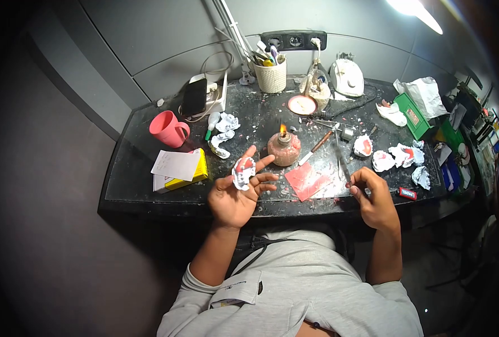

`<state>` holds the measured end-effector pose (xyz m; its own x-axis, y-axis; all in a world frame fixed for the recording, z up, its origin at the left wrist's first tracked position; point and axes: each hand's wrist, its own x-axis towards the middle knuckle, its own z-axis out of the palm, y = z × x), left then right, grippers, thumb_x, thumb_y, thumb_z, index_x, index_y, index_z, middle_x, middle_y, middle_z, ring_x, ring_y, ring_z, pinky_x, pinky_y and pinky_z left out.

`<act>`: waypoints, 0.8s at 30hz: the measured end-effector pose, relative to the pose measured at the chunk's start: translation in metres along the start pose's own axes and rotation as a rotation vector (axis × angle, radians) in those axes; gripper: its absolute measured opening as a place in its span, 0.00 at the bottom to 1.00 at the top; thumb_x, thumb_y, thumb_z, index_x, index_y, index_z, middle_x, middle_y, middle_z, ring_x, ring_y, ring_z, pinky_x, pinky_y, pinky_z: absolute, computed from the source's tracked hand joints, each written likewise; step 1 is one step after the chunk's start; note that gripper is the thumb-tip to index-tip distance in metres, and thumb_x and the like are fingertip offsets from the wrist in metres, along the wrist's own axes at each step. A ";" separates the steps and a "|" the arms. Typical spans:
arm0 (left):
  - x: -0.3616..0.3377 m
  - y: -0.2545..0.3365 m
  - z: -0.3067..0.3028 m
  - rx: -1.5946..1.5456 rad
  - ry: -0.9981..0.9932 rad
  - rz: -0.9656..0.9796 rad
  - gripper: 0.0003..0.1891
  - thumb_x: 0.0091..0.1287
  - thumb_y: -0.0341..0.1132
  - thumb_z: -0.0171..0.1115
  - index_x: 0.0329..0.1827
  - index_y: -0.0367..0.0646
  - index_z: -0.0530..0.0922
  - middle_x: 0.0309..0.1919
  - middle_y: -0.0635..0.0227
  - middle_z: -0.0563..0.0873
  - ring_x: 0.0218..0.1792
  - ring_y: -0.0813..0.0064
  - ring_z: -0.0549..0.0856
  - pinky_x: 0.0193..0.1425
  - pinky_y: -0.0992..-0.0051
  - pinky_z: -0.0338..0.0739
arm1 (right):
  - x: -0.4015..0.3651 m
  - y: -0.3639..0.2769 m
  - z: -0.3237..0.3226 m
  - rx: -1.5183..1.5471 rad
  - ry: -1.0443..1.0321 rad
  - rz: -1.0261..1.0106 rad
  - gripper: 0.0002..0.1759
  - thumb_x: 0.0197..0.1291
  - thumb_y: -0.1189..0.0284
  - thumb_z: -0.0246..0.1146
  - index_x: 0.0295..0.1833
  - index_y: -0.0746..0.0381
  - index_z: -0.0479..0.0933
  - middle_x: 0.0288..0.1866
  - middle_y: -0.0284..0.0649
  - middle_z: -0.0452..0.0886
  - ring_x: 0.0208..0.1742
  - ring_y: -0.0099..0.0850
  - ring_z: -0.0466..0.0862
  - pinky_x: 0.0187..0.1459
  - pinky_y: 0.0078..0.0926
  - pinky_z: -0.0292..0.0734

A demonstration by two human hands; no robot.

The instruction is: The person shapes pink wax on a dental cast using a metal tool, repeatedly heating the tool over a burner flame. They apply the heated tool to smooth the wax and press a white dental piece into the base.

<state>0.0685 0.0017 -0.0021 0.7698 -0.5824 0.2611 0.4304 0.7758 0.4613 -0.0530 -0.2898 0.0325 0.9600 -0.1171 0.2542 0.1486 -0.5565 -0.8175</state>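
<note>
A white dental cast with red wax [243, 172] rests in my left hand [236, 201], held by the thumb and fingers, with the other fingers spread. My right hand [375, 197] pinches the end of a thin metal tool [341, 159], which points up and away from me. Between the hands, a burner [284, 149] with pinkish contents has a lit flame. A red wax sheet [307, 182] lies on the black table in front of it. Beside the burner is a knife with a brown handle [321, 141].
At left stand a pink mug [169, 129] and a yellow box [200, 166] with paper on top. More casts [382, 160] and a red lighter [407, 194] lie at right. Behind are a tool cup [271, 76], a phone [194, 97] and a green box [412, 117].
</note>
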 end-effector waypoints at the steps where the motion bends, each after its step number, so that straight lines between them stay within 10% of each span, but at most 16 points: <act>1: 0.000 0.000 0.004 0.002 0.002 0.002 0.43 0.64 0.42 0.57 0.79 0.30 0.52 0.71 0.29 0.64 0.57 0.43 0.81 0.60 0.55 0.80 | 0.000 0.004 -0.001 0.121 -0.030 -0.016 0.04 0.63 0.84 0.62 0.41 0.67 0.75 0.34 0.36 0.76 0.35 0.22 0.77 0.40 0.23 0.74; 7: -0.001 -0.002 -0.005 0.195 0.034 -0.049 0.45 0.73 0.72 0.31 0.56 0.32 0.73 0.46 0.36 0.81 0.32 0.56 0.86 0.32 0.65 0.82 | -0.003 0.007 -0.001 0.678 -0.118 0.155 0.07 0.65 0.81 0.65 0.45 0.65 0.73 0.38 0.33 0.78 0.40 0.19 0.80 0.41 0.19 0.81; 10: -0.006 -0.010 -0.001 0.403 -0.026 -0.004 0.47 0.73 0.72 0.26 0.47 0.31 0.77 0.39 0.42 0.82 0.24 0.59 0.85 0.27 0.69 0.80 | -0.004 0.009 -0.003 0.726 -0.091 0.126 0.09 0.63 0.83 0.66 0.44 0.65 0.72 0.39 0.35 0.78 0.39 0.21 0.83 0.40 0.20 0.85; 20: -0.011 -0.007 0.060 0.631 -0.189 0.116 0.53 0.74 0.69 0.15 0.41 0.25 0.80 0.39 0.40 0.83 0.40 0.56 0.86 0.45 0.65 0.83 | -0.013 -0.029 0.009 0.787 0.001 0.021 0.06 0.60 0.85 0.68 0.43 0.74 0.82 0.38 0.52 0.88 0.40 0.35 0.90 0.45 0.28 0.88; 24: -0.015 -0.012 0.054 0.637 -0.238 0.040 0.56 0.71 0.72 0.10 0.41 0.29 0.82 0.40 0.50 0.83 0.41 0.64 0.84 0.51 0.70 0.77 | -0.011 -0.053 0.016 0.448 -0.073 -0.442 0.08 0.51 0.85 0.72 0.39 0.69 0.85 0.34 0.49 0.89 0.38 0.37 0.91 0.42 0.27 0.86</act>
<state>0.0266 -0.0115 0.0342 0.6236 -0.6502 0.4340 -0.0138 0.5460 0.8377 -0.0672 -0.2464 0.0648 0.7965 0.1106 0.5944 0.6046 -0.1391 -0.7843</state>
